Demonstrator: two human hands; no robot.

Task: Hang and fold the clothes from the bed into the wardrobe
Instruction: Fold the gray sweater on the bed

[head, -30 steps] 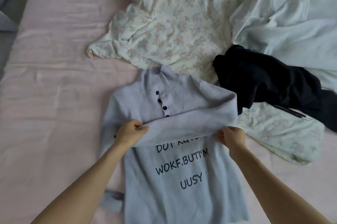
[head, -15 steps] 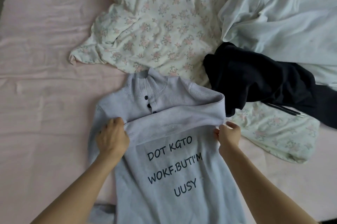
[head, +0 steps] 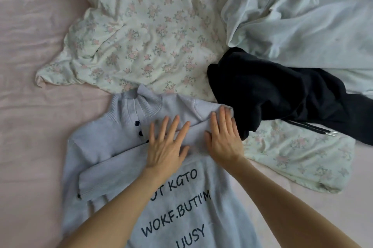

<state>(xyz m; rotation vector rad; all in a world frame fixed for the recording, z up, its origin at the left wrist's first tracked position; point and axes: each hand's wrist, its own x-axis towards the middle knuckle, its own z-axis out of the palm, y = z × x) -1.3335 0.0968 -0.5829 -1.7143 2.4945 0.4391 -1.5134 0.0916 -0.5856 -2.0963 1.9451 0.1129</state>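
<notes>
A pale lilac knit sweater (head: 105, 143) with dark buttons and black lettering lies face up on the pink bed sheet (head: 30, 106). One sleeve is folded across its chest, running from the right shoulder down to the left side. My left hand (head: 167, 145) presses flat on that sleeve near the buttons, fingers spread. My right hand (head: 224, 136) lies flat beside it, close to the sweater's right shoulder, fingers straight.
A floral cream garment (head: 145, 36) spreads behind the sweater and reaches under its right side. A black garment with drawstrings (head: 272, 96) lies just right of my right hand. A white garment (head: 302, 22) is piled at the back right.
Both hands let go of the sleeve edge they were pinching and moved toward the middle. They now lie flat on the folded sleeve. The view has moved closer.
</notes>
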